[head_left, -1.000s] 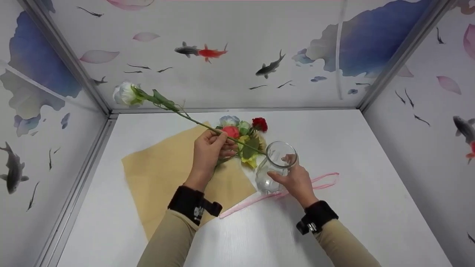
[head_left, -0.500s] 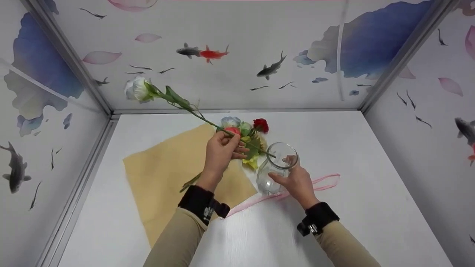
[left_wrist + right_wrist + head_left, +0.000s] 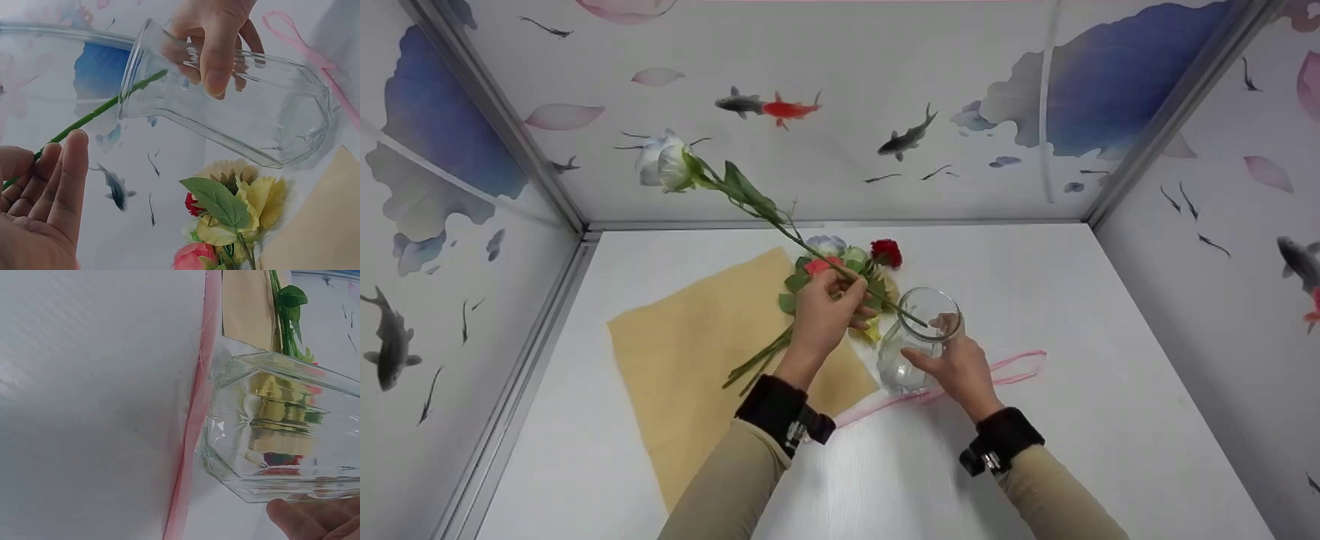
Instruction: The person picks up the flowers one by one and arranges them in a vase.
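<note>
A white artificial rose (image 3: 664,163) on a long green stem is pinched by my left hand (image 3: 826,311), its bloom up and to the left. In the left wrist view the stem's cut end (image 3: 143,84) lies inside the mouth of a clear glass vase (image 3: 225,107). My right hand (image 3: 960,364) grips the vase near its neck, thumb on the near side. The right wrist view shows the vase's faceted base (image 3: 230,433) and the fingertips (image 3: 292,517) along its side.
Behind my left hand, a bunch of artificial flowers (image 3: 887,253) in several colours lies with its stems across brown wrapping paper (image 3: 690,345). A pink ribbon (image 3: 1020,367) runs beside the vase's base. Printed panels (image 3: 840,172) wall the white table.
My left hand has moved right with the rose, and the stem's end has passed from the vase's rim into its mouth. The right hand and vase have stayed nearly still.
</note>
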A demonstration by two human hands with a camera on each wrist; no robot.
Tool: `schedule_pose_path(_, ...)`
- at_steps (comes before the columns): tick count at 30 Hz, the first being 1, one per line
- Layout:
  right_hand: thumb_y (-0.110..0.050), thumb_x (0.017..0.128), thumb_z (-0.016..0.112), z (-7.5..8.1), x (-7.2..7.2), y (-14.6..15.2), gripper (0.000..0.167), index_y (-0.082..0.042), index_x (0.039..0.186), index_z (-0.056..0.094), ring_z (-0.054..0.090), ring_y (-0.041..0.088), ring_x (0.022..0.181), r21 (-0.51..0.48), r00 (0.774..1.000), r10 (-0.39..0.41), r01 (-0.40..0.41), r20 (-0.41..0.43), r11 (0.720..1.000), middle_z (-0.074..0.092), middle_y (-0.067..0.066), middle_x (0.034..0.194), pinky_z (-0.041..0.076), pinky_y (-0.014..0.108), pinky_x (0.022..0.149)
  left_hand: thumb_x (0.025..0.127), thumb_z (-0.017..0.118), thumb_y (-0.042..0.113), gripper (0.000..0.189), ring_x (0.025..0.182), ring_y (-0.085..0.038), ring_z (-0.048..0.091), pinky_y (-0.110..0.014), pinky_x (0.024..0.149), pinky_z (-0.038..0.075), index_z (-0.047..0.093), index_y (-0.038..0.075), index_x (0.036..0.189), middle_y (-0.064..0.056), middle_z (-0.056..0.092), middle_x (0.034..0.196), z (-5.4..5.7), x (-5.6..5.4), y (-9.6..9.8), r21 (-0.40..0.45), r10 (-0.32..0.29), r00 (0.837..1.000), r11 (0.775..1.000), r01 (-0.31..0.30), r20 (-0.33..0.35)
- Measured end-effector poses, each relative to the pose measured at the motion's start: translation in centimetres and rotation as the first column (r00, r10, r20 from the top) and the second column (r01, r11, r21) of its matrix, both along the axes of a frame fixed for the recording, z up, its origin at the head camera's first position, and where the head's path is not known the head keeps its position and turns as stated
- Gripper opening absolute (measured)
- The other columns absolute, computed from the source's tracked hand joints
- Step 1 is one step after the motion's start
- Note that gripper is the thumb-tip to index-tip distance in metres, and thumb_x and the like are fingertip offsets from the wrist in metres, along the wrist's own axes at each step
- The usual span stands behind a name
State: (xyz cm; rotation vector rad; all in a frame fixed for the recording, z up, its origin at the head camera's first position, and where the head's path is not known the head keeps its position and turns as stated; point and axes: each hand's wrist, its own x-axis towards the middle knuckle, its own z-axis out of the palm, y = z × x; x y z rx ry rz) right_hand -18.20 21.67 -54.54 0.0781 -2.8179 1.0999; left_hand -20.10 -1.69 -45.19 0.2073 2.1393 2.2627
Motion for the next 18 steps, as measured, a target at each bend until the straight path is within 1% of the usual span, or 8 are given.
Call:
schedule_pose_path(4, -0.039, 0.08, 0.088, 0.0, -0.1, -0.1, 0.077, -0.009, 0.133, 0.042, 0.064, 0.04, 0.119, -0.01, 1.0, -0.002, 0.002, 0.009, 1.0, 0.064, 0.023, 0.133, 0.052, 0.055, 0.096, 0.101, 0.066, 0.019, 0.02, 0.074, -0.028, 0.076, -0.037, 0.066, 0.062, 0.064, 0.001, 0.109, -0.019, 0.07, 0.098, -0.1, 0.1, 0.5, -0.04, 0.004, 1.0, 0.999, -0.005, -0.026)
schedule_pose_path(8, -0.04, 0.08, 0.088, -0.1, -0.1, -0.2, 0.078, -0.009, 0.134, 0.04, 0.063, 0.041, 0.12, -0.01, 1.0, -0.001, 0.001, 0.014, 1.0, 0.062, 0.024, 0.135, 0.052, 0.055, 0.097, 0.101, 0.066, 0.019, 0.019, 0.073, -0.027, 0.075, -0.038, 0.065, 0.062, 0.064, 0.0, 0.107, -0.024, 0.068, 0.1, -0.3, 0.1, 1.0, -0.059, -0.004, 1.0, 0.998, 0.003, -0.026)
schedule_pose_path(12, -0.04, 0.081, 0.088, -0.2, -0.1, -0.1, 0.077, -0.009, 0.134, 0.041, 0.065, 0.042, 0.117, 0.004, 1.0, -0.005, 0.005, -0.001, 1.0, 0.063, 0.023, 0.134, 0.053, 0.055, 0.093, 0.101, 0.066, 0.019, 0.019, 0.074, -0.032, 0.075, -0.04, 0.065, 0.062, 0.064, 0.001, 0.106, -0.026, 0.068, 0.101, -0.5, 0.3, 1.3, -0.068, -0.019, 1.0, 0.998, 0.018, -0.015)
schedule_pose_path(15, -0.039, 0.08, 0.088, -0.2, 0.0, 0.0, 0.076, -0.009, 0.133, 0.042, 0.066, 0.042, 0.115, 0.006, 1.0, -0.008, 0.008, -0.019, 1.0, 0.065, 0.023, 0.132, 0.054, 0.055, 0.091, 0.101, 0.066, 0.019, 0.018, 0.076, -0.036, 0.075, -0.04, 0.066, 0.062, 0.064, 0.002, 0.106, -0.023, 0.07, 0.101, -0.7, 0.4, 1.6, -0.076, -0.033, 0.999, 0.997, 0.033, 0.003)
schedule_pose_path(18, -0.039, 0.08, 0.088, -0.1, 0.1, 0.0, 0.078, -0.008, 0.134, 0.041, 0.066, 0.043, 0.114, 0.013, 0.999, -0.005, 0.006, -0.038, 1.0, 0.065, 0.024, 0.132, 0.054, 0.056, 0.09, 0.101, 0.066, 0.02, 0.019, 0.076, -0.036, 0.075, -0.038, 0.066, 0.062, 0.064, 0.002, 0.107, -0.02, 0.07, 0.1, -0.9, 0.5, 1.9, -0.089, -0.045, 0.999, 0.995, 0.048, 0.029)
